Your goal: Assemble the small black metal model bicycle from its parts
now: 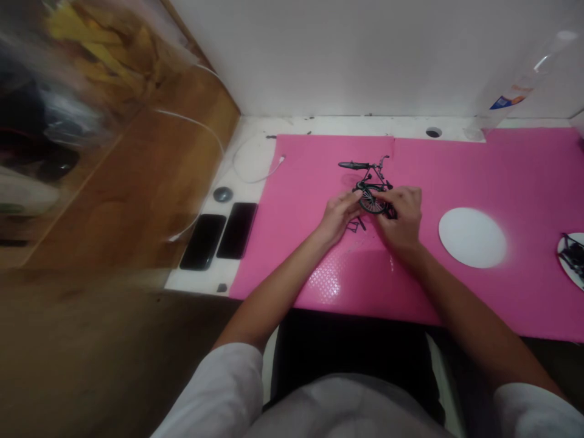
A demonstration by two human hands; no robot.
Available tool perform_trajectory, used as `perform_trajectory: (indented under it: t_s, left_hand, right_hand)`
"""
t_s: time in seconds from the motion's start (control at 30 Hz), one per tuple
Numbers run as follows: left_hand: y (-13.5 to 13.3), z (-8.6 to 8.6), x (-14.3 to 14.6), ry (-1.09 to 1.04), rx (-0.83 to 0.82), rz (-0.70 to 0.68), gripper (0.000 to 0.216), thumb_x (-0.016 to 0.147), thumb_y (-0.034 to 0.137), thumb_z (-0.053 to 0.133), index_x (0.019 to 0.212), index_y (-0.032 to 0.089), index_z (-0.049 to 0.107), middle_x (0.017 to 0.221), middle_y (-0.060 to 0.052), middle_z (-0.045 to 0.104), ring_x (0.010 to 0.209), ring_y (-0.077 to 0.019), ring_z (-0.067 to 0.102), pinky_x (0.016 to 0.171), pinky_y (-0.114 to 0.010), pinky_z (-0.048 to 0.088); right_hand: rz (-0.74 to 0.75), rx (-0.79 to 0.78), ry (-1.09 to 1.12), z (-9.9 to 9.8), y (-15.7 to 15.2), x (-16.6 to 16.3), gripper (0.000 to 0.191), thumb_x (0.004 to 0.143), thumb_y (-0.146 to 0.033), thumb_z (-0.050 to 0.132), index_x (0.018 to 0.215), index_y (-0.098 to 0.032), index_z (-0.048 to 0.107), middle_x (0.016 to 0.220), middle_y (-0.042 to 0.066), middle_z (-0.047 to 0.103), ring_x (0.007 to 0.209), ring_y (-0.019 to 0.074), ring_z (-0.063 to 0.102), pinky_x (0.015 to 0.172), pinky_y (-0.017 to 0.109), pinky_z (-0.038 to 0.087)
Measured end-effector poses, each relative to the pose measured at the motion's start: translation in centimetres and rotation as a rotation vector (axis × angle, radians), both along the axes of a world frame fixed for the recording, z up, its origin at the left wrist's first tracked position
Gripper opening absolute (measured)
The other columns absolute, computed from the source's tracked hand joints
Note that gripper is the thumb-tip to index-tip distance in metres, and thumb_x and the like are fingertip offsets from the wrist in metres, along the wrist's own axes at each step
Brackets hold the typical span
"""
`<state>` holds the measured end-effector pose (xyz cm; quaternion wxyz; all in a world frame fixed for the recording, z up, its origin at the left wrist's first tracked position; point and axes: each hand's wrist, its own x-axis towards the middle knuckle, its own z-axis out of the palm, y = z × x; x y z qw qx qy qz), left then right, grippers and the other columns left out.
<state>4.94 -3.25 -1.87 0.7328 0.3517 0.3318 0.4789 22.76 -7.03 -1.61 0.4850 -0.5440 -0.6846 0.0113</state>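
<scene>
A small black model bicycle (375, 182) is held between my two hands above the pink mat. Its spoked wheel (371, 202) faces me, and its long dark seat points to the left. My left hand (340, 214) pinches the wheel's left edge with closed fingers. On the other side, my right hand (403, 220) grips the bicycle near the same wheel, its index finger stretched across the wheel's upper part. Just below the wheel, small dark parts (353, 226) lie on the mat, partly hidden by my left hand.
The pink mat (310, 158) covers most of the white table. To the right are a white round plate (472, 237) and another plate (560, 249) with black parts. At left lie two dark phones (237, 230), a round grey object (222, 194) and a white cable (255, 181). A clear bottle (520, 88) stands back right.
</scene>
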Motion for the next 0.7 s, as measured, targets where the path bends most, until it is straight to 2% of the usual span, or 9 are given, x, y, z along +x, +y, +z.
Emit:
perform_trajectory:
  t_s: [0.17, 0.33, 0.53, 0.7]
  left_hand:
    - [-0.2, 0.4, 0.3, -0.017, -0.014, -0.077, 0.061, 0.072, 0.066, 0.106, 0.1, 0.016, 0.083, 0.098, -0.011, 0.089, 0.092, -0.025, 0.087, 0.097, -0.039, 0.067]
    - [-0.6, 0.7, 0.5, -0.025, -0.057, -0.078, 0.06, 0.072, 0.066, 0.105, 0.097, 0.016, 0.085, 0.093, -0.009, 0.088, 0.084, -0.0207, 0.084, 0.09, -0.035, 0.066]
    - [-0.2, 1.3, 0.3, -0.03, -0.106, 0.075, 0.044, 0.078, 0.049, 0.106, 0.098, 0.016, 0.085, 0.096, -0.007, 0.088, 0.085, -0.0188, 0.082, 0.092, -0.035, 0.067]
    - [0.3, 1.9, -0.2, -0.059, -0.126, 0.17, 0.031, 0.08, 0.029, 0.104, 0.1, 0.016, 0.084, 0.096, -0.004, 0.086, 0.088, -0.0171, 0.08, 0.097, -0.035, 0.066]
  right_hand:
    - [0.003, 0.066, -0.081, -0.2, -0.1, 0.1, 0.029, 0.096, -0.021, 0.071, 0.119, -0.034, 0.084, 0.101, 0.006, 0.076, 0.112, 0.0321, 0.066, 0.108, 0.059, 0.056]
    - [0.089, 0.149, -0.086, -0.5, 0.0, 0.3, 0.034, 0.098, -0.016, 0.072, 0.125, -0.033, 0.081, 0.103, 0.005, 0.074, 0.112, 0.0312, 0.065, 0.109, 0.056, 0.054]
    - [0.144, 0.091, -0.062, 0.3, -0.2, -0.2, 0.031, 0.105, -0.023, 0.072, 0.133, -0.032, 0.079, 0.115, 0.008, 0.081, 0.12, 0.0327, 0.068, 0.114, 0.059, 0.054]
    - [0.239, 0.044, -0.056, 0.5, 0.0, -0.5, 0.035, 0.108, -0.019, 0.065, 0.137, -0.032, 0.079, 0.123, 0.007, 0.085, 0.131, 0.0325, 0.07, 0.117, 0.06, 0.058]
